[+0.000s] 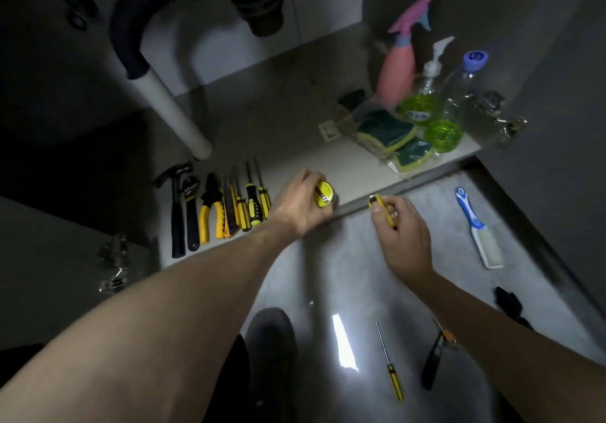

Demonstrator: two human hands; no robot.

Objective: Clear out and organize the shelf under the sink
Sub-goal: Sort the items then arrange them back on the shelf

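Left hand (300, 201) fingers grip a yellow tape measure (324, 194) — right hand (401, 226) pinches its tape tip (377, 200); no writing legible.

Two bare forearms reach in from the bottom corners, no sleeves showing up to the frame edge. The left hand (300, 201) and the right hand (401, 231) wear no gloves, rings or watch. Below, between the arms, a dark rounded shoe (270, 350) shows, with dark trouser fabric (229, 386) beside it.
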